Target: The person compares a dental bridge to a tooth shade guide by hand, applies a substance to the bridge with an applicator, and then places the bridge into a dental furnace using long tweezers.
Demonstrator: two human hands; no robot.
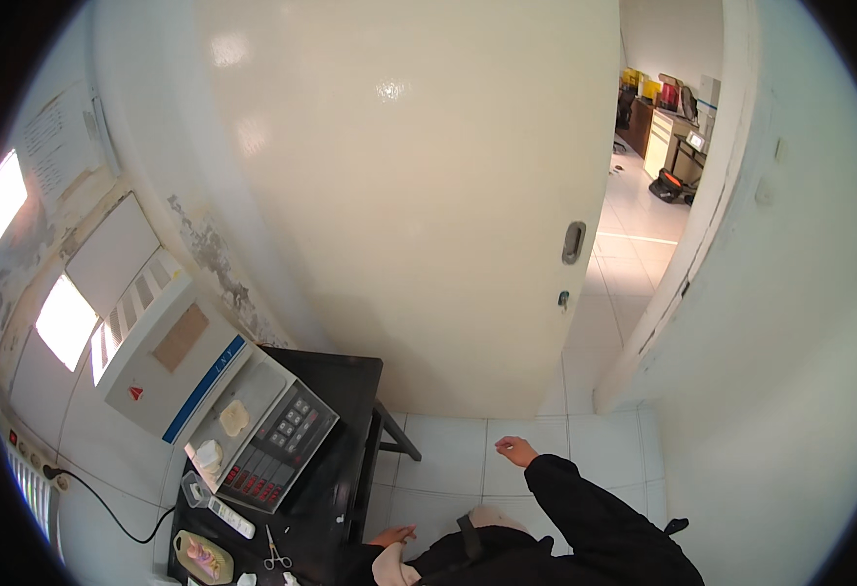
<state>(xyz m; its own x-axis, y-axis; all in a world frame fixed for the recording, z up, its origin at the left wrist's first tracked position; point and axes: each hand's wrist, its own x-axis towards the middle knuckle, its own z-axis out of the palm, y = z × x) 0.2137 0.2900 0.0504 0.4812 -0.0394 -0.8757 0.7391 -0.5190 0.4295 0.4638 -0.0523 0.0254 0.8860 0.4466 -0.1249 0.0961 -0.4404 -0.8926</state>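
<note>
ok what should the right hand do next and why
The right hand could probably reach toward the recessed handle on the cream door: the hand is held out in front, apart from the door, which stands partly open.

Door (399,215) smooth and glossy, metal-looking pull (573,242); wall (215,249) paint rough, flaking. Table (350,386) smooth, slight sheen; scissors (273,550) shiny metal. Sleeve (585,500) matt cloth, floor tiles (448,455) smooth, ceramic-looking.

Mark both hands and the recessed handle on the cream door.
Right hand (517,450), head view: middle of the hand.
Left hand (393,536), head view: middle of the hand.
Recessed handle (573,243), head view: centre of its oval.
</note>
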